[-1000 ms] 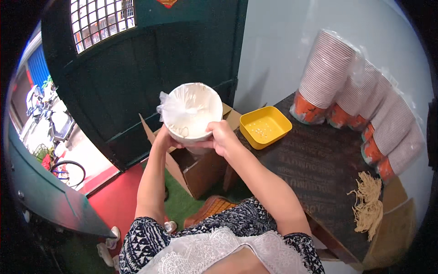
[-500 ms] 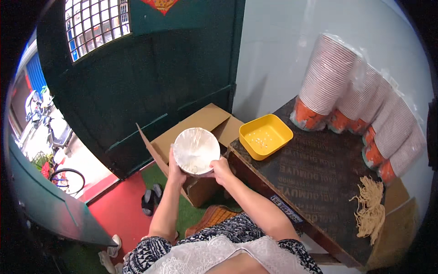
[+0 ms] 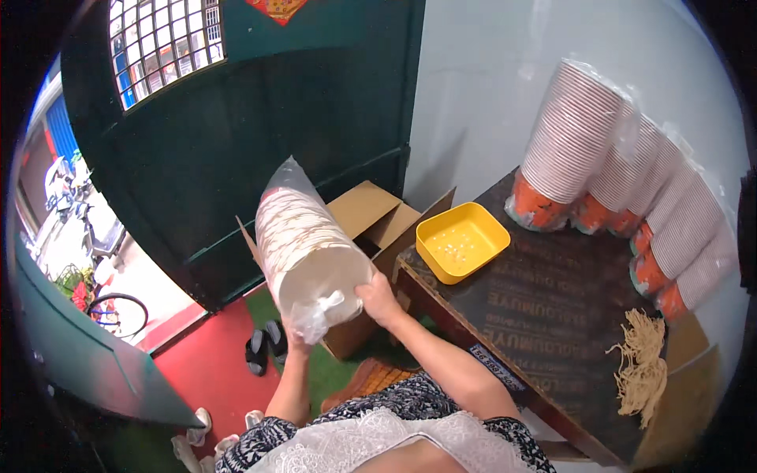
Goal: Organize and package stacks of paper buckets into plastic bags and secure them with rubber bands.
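Note:
A long clear plastic bag (image 3: 303,229) holds stacked round white pieces that look like paper bowl lids. It tilts over the open cardboard box (image 3: 351,335), its knotted end toward me. My right hand (image 3: 380,300) grips its right side near that end. My left hand (image 3: 297,341) holds it from the lower left, fingers mostly hidden behind the plastic. Right of the bag, a yellow plastic basin (image 3: 493,246) with small pale bits inside sits on the dark tabletop (image 3: 520,292).
Several bagged stacks of orange-and-white paper bowls (image 3: 572,134) stand against the wall. A bundle of beige strings (image 3: 640,366) lies at the table's right. Black slippers (image 3: 266,347) rest on the floor. A dark green door (image 3: 268,118) rises behind the box.
The bag has swung from end-on to lengthwise, its far end now rising up and left. Its knotted end has come lower, and both hands have moved with it.

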Tool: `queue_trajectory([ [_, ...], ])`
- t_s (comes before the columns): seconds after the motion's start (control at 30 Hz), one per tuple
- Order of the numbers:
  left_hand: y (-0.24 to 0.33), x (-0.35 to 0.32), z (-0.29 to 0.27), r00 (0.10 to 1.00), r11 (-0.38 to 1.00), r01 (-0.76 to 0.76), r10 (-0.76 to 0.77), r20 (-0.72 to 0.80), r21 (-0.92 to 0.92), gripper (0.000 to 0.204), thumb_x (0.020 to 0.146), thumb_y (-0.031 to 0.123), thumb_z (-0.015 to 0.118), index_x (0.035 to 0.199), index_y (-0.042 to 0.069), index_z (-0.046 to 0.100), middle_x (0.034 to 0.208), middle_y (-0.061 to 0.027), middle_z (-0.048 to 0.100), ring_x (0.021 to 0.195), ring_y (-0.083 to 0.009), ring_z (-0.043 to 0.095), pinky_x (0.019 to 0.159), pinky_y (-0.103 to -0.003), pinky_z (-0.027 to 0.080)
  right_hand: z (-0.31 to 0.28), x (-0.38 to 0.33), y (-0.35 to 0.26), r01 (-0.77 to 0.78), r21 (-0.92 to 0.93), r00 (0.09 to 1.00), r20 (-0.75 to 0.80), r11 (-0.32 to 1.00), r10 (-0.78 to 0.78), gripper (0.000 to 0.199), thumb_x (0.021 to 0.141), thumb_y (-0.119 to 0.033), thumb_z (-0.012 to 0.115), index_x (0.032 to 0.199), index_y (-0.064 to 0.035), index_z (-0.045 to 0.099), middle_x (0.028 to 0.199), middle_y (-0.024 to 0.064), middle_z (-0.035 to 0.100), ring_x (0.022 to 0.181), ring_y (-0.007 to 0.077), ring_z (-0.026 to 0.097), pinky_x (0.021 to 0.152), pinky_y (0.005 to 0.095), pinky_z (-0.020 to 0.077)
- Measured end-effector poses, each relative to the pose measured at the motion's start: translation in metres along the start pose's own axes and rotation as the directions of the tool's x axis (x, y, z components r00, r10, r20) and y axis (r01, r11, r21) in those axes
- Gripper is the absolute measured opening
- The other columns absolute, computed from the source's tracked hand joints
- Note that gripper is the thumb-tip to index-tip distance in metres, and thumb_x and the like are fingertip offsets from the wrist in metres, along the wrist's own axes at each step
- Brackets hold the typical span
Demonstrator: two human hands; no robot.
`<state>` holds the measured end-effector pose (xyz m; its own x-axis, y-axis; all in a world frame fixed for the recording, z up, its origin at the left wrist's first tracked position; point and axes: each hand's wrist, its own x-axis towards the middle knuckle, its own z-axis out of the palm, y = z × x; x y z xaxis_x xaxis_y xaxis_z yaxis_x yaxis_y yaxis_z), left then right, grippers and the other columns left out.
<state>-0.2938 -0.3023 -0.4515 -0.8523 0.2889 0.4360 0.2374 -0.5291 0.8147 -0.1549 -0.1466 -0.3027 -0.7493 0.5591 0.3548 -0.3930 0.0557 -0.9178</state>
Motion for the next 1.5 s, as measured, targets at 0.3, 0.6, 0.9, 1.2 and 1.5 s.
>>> queue_trajectory([
  [0.3,0.138,0.036,0.073,0.918,0.93,0.368,-0.362,0.163,-0.011,0.034,0.093,0.016,0.049,0.123,0.001,0.054,0.121,-0.0112,0.059,0.109,-0.0212,0.059,0.093,-0.035,0.048,0.01,-0.016,-0.017,-0.134,-0.086,0.985,-0.12,0.987,0.123,0.066,0.074,0.003,0.042,0.14,0.001,0.036,0.124,0.02,0.057,0.119,0.0291,0.054,0.103,0.0338,0.0382],
  [0.6,0.045,0.074,0.093,0.732,0.732,0.677,-0.681,-0.037,-0.081,0.043,0.098,0.017,0.03,0.136,0.006,0.046,0.126,-0.0184,0.059,0.102,-0.0396,0.064,0.063,-0.065,0.055,-0.032,-0.048,-0.008,-0.344,0.06,0.91,0.267,0.937,0.317,0.046,0.102,-0.029,0.045,0.134,0.0042,0.047,0.116,0.0142,0.063,0.094,0.0208,0.066,0.078,0.0314,0.055],
  [0.9,-0.079,0.107,0.09,0.791,0.912,0.346,-0.409,-0.455,-0.219,0.042,0.09,-0.002,0.037,0.13,-0.002,0.05,0.121,-0.0171,0.059,0.103,-0.0335,0.063,0.077,-0.054,0.055,-0.115,-0.158,-0.04,-0.422,-0.106,0.887,0.158,0.9,0.434,0.036,0.102,-0.017,0.044,0.128,0.005,0.053,0.11,0.0162,0.067,0.093,0.0217,0.068,0.078,0.0313,0.0549],
  [1.2,-0.018,0.073,0.123,0.925,0.974,0.131,-0.188,-0.33,-0.187,0.036,0.087,0.002,0.052,0.123,-0.003,0.055,0.112,-0.0109,0.064,0.096,-0.023,0.066,0.081,-0.035,0.054,-0.157,-0.253,-0.02,-0.541,-0.032,0.841,-0.053,0.84,0.539,0.033,0.099,-0.012,0.048,0.125,0.0056,0.056,0.107,0.0135,0.068,0.09,0.018,0.067,0.075,0.0276,0.0546],
  [1.5,-0.009,0.124,0.115,0.895,0.976,0.047,-0.137,-0.425,-0.214,0.038,0.084,0.0,0.049,0.121,-0.003,0.055,0.115,-0.0123,0.062,0.1,-0.0245,0.064,0.085,-0.037,0.054,-0.144,-0.243,-0.012,-0.471,-0.068,0.882,-0.028,0.88,0.47,0.031,0.1,-0.011,0.046,0.124,0.0034,0.058,0.108,0.0137,0.068,0.089,0.0175,0.067,0.075,0.0278,0.0542],
])
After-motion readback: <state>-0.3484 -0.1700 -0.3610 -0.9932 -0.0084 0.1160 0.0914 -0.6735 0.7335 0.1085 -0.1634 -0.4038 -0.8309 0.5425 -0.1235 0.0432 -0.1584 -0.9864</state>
